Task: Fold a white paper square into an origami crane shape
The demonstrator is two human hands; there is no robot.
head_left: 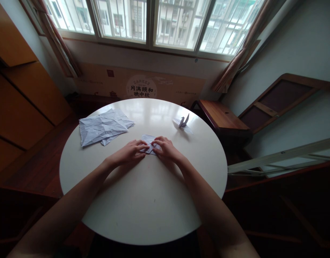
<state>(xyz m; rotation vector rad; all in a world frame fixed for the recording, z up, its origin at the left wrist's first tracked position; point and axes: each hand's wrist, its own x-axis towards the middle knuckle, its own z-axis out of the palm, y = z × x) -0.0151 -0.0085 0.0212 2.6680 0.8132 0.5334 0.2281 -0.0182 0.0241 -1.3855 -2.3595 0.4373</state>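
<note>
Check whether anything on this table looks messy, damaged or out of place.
Only slightly: the paper sheets on the left of the table are heavily creased and stacked unevenly, with corners jutting out. The folded paper and paper crane show no obvious damage.

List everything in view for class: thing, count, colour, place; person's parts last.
Table: one, white, centre
Folded paper: one, white, table's middle
Creased sheets: several, white, table's far left
Paper crane: one, white, table's far right
Window: one, pale, far side
Curtains: two, pinkish, beside window
Buildings: several, pale, outside
Banner: one, tan, below window
Cabinet: one, orange, left
Wooden furniture: one, brown, right
Framed panel: one, brown, right
Rail: one, pale, right
Floor: one, reddish, left
Left hand: one, bare, folded paper's left
Right hand: one, bare, folded paper's right
Forearms: two, bare, over table
</note>
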